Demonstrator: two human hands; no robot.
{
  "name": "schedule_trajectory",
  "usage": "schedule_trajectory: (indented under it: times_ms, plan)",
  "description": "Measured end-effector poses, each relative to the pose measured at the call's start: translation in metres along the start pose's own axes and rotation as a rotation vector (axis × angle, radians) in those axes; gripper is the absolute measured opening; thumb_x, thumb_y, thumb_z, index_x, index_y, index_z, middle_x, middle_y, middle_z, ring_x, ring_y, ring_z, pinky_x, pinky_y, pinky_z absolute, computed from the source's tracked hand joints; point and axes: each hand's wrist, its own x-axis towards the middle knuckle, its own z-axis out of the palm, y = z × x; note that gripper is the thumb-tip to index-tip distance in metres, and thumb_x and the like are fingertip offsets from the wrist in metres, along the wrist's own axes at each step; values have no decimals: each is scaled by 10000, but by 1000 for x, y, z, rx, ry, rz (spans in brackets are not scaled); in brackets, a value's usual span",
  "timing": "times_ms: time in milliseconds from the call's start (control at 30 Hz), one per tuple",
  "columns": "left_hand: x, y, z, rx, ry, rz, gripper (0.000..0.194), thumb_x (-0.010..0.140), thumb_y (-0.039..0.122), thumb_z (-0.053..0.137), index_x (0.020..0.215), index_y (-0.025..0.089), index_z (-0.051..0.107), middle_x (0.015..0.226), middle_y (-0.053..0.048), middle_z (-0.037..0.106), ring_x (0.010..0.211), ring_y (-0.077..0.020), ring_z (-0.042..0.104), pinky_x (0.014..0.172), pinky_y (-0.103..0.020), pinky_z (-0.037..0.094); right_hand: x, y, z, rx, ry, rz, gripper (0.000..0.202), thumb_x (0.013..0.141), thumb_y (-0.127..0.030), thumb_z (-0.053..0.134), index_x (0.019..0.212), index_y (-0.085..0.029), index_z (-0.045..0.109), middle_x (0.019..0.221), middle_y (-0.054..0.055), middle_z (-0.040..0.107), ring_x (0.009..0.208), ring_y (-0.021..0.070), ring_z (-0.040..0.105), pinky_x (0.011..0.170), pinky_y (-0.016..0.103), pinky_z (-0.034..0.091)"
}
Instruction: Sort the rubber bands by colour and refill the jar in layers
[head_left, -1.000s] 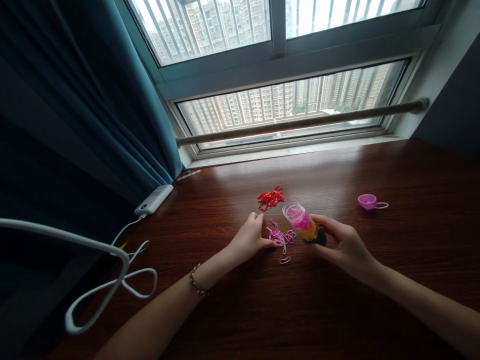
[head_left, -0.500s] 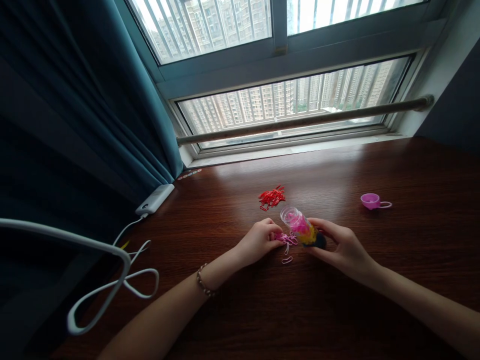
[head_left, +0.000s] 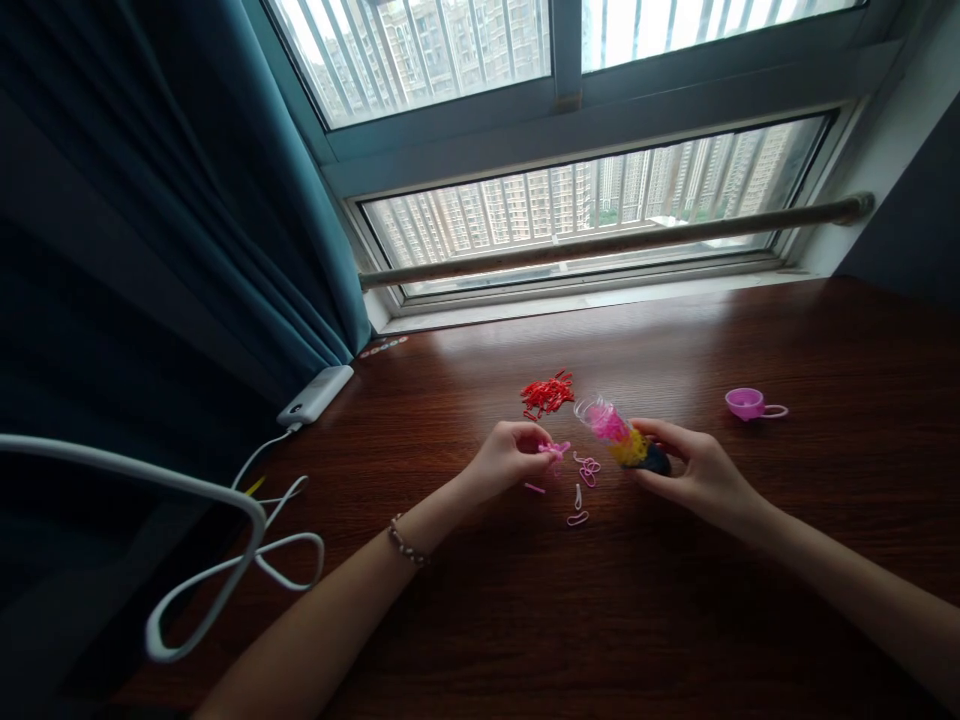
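My left hand (head_left: 514,456) pinches a small bunch of pink rubber bands (head_left: 555,451) just above the table. In my right hand (head_left: 688,466) is a clear bottle (head_left: 622,438), tilted with its open mouth toward the upper left. Layers of pink, yellow and dark stuff fill it. Between the hands, several loose pink bands (head_left: 589,471) lie on the wood, with a pale one (head_left: 578,497) and another pink one (head_left: 577,519) nearer me. A short pink band (head_left: 534,488) rests under my left hand. Beyond it sits a pile of red bands (head_left: 547,392).
A pink cup-shaped lid with a loop (head_left: 745,404) lies at the right on the brown wooden table (head_left: 465,620). At the left are a white power bank (head_left: 315,395) and a white cable (head_left: 289,548), beside a blue curtain (head_left: 300,250). A window rail (head_left: 600,243) runs behind.
My left hand has lifted a bunch of pink bands off the table, leaving several behind. My right hand has moved the bottle slightly right and away from me.
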Motion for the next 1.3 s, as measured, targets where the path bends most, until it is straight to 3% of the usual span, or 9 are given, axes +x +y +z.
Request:
schedule_trajectory:
  times_ms: [167,267,467,633,867,1033,1300]
  plan:
    - [4,6,-3,-544,281,24,247,600,256,713,750,94,604,699,-41,626,586,-87,552,573,-220,457,-1,-8,1,-7,-124,-43,427,690,-243,633,1102,-155,561,1018,69,624,907,228,586,798,315,481]
    - [1,9,1,-628,288,32,227,596,231,720,752,104,616,719,-33,629,595,-76,552,575,-203,456,-3,-15,4,-2,-186,-66,421,696,-229,623,1108,-165,563,1009,58,623,883,211,586,783,293,475]
    - [-7,19,3,-277,149,57,236,598,265,723,739,97,635,687,-36,628,596,-104,555,577,-231,477,-5,-18,5,-14,-239,-99,431,688,-220,633,1110,-163,565,984,67,626,853,203,584,772,290,466]
    - [-10,20,-2,33,145,233,155,648,248,691,724,114,673,793,-67,621,725,-147,576,640,-244,490,-5,-18,6,-20,-254,-108,428,683,-249,644,1099,-173,578,969,65,631,844,206,587,764,291,467]
    - [-10,22,-2,-97,179,207,249,665,244,683,870,122,609,826,-52,649,766,-154,612,728,-288,520,-5,-17,6,19,-216,-77,425,691,-275,643,1098,-169,581,984,63,632,848,211,591,764,291,473]
    - [-13,29,-4,102,191,315,146,743,248,607,813,130,661,859,-79,672,792,-176,619,752,-299,507,-5,-16,6,53,-206,-54,433,704,-272,642,1118,-168,569,1009,66,626,879,218,585,791,303,474]
    - [-19,42,-8,252,166,439,212,809,227,512,946,152,656,944,-99,641,923,-199,571,842,-329,459,-6,-16,7,169,-186,-6,469,692,-289,657,1132,-158,564,1063,78,616,951,249,570,852,352,467]
